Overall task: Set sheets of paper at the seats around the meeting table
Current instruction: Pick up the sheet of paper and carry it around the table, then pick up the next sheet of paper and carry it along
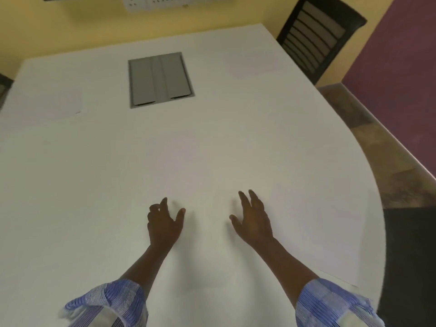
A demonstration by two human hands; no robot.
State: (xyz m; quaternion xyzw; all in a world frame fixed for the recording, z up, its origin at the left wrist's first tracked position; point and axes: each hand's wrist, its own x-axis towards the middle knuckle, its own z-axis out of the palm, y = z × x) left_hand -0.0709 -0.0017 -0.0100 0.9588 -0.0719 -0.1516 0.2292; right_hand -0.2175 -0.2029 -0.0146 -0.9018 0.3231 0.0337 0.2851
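Observation:
A white meeting table (106, 173) fills most of the view. One white sheet of paper (59, 102) lies flat at the far left edge. Another sheet (254, 64) lies at the far right, in front of a dark chair (318, 34). A third sheet (330, 227) lies near the right rim, close to me. My left hand (165, 223) hovers just above the table, its fingers loosely curled and holding nothing. My right hand (254, 220) is spread flat beside the left edge of the near sheet; whether it touches the paper is unclear.
A grey cable hatch (160, 79) is set into the table's middle. Part of another chair (3, 86) shows at the far left. A dark seat (410, 256) sits by the table's rounded right end. Yellow and purple walls lie beyond.

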